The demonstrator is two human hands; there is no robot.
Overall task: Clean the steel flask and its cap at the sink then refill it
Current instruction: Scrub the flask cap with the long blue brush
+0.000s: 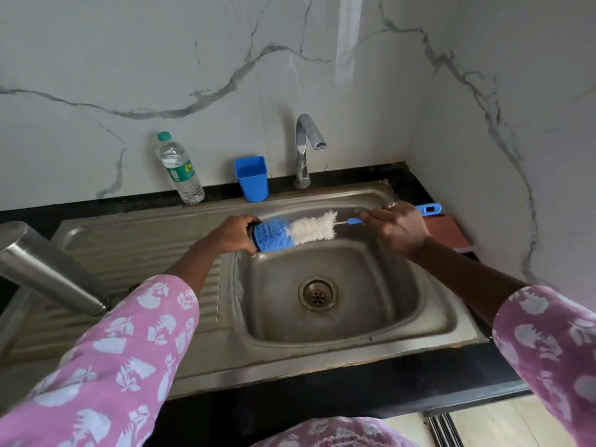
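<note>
Cap (251, 237): gripped by left hand (233, 235) above sink (371, 285); brush (309, 229), grasped by right hand (400, 227), pushed inside it. Flask (45, 269): lying left of sink; rinse and refill seemingly outstanding.

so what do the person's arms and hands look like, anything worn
Both arms wear loose pink sleeves printed with white flowers. The left sleeve and the right sleeve end short of the wrists, leaving the forearms bare. The right hand has a silvery ring on one finger; the left hand shows no jewellery.
</note>
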